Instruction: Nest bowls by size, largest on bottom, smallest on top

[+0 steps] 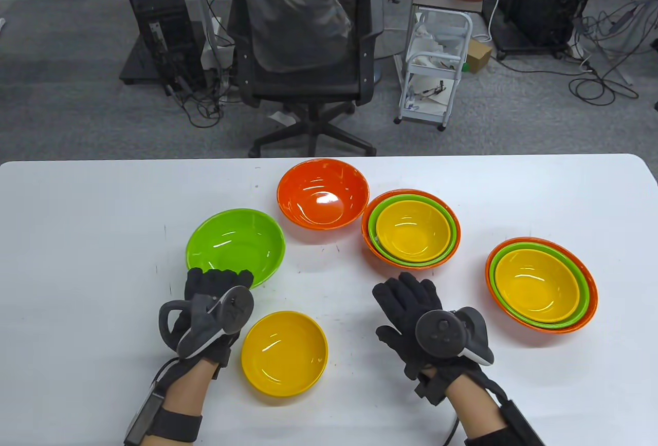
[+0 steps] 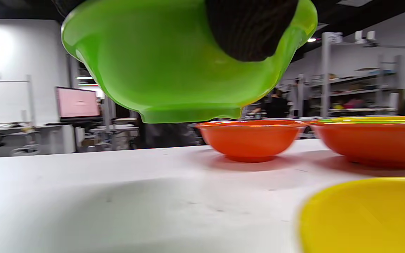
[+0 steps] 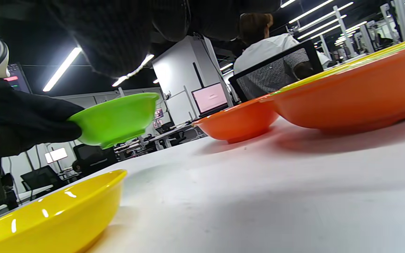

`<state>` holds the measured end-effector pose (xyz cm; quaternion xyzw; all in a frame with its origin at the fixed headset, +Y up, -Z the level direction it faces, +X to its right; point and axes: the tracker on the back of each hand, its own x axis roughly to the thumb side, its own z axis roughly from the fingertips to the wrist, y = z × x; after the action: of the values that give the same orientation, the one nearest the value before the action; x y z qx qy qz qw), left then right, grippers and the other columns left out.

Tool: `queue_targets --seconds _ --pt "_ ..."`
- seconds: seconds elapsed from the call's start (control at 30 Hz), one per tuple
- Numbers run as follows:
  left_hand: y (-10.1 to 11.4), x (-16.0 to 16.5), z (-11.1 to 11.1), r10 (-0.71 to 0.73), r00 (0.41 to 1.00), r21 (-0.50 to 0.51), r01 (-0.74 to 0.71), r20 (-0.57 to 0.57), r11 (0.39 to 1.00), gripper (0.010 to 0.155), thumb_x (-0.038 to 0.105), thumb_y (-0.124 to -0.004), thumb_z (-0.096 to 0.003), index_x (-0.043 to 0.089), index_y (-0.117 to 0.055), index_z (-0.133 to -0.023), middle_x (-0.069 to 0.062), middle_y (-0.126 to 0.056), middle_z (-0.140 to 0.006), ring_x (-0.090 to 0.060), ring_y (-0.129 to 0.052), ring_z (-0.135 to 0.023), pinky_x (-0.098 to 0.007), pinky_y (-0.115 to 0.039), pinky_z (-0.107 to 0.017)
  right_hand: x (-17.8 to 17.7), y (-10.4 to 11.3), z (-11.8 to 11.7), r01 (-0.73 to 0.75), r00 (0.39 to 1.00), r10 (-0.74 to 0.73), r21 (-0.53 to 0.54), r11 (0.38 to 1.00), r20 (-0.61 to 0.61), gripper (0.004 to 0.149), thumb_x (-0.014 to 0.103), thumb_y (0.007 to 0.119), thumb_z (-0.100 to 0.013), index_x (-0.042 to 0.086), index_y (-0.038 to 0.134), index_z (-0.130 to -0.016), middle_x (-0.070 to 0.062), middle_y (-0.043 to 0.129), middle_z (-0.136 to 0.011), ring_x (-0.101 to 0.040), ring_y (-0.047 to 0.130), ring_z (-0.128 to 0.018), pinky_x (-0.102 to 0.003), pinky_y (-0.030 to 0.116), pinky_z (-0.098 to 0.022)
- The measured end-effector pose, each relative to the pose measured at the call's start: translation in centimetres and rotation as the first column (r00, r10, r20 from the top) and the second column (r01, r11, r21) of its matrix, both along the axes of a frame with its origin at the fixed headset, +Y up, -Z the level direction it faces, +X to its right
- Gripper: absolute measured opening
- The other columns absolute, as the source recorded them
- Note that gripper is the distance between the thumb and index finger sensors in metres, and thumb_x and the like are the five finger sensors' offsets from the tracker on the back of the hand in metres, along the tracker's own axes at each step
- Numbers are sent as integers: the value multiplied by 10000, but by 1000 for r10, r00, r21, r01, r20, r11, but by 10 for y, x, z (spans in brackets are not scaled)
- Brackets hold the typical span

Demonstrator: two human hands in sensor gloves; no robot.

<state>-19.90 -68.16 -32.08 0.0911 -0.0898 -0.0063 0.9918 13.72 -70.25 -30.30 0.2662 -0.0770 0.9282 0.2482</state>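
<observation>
One green bowl (image 1: 235, 246) rises off the tabletop (image 1: 92, 240) in the left hand (image 1: 211, 307) grip (right hand (image 1: 411, 322) spread, empty), likely bound for the orange bowl (image 1: 323, 200).

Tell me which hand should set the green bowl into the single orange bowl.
Left. The left hand already holds the green bowl by its near rim, lifted off the table in the wrist views. The right hand is open and holds nothing, nearer the stacked bowls than the orange bowl.
</observation>
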Motion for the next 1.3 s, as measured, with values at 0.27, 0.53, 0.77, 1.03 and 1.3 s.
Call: queue_targets --seconds 0.27,0.53,0.77,1.03,1.3 --pt "3 44 24 -2 970 -3 2 244 1000 446 340 -798 -482 350 -835 -926 36 -879 -921 -280 -837 -962 -599 -565 -800 -7 8 6 40 995 -32 89 995 -94 755 320 876 -441 168 499 -1077 -174 473 -1120 -492 346 -1039 -643 270 -715" --pt "-3 70 35 14 887 -40 5 461 999 445 336 -811 -471 361 -844 -914 48 -885 -920 -265 -838 -971 -583 -577 -807 -19 7 11 -33 986 48 96 995 -160 778 281 897 -431 200 477 -1081 -143 394 -1145 -481 270 -1052 -642 229 -718" --pt "-4 76 37 40 861 -35 -26 508 999 443 330 -817 -464 359 -852 -904 51 -886 -921 -265 -829 -982 -572 -572 -812 -28 3 10 -89 978 102 77 993 -184 653 213 869 -444 153 612 -1041 -155 454 -1131 -482 286 -1052 -640 204 -711" --pt "-2 80 37 30 866 -40 -12 498 999 455 342 -802 -481 346 -822 -936 39 -864 -950 -286 -801 -1007 -574 -564 -813 -31 9 6 -121 975 149 175 977 -162 426 167 825 -450 64 852 -862 -209 831 -893 -492 566 -984 -642 296 -713" --pt "6 62 32 136 876 -67 -119 462 991 606 405 -763 -498 318 -608 -1078 -20 -678 -1116 -341 -628 -1116 -615 -541 -802 -39 30 -14 -175 969 208 223 959 -135 422 168 843 -437 66 876 -845 -207 860 -872 -481 617 -967 -643 317 -715"
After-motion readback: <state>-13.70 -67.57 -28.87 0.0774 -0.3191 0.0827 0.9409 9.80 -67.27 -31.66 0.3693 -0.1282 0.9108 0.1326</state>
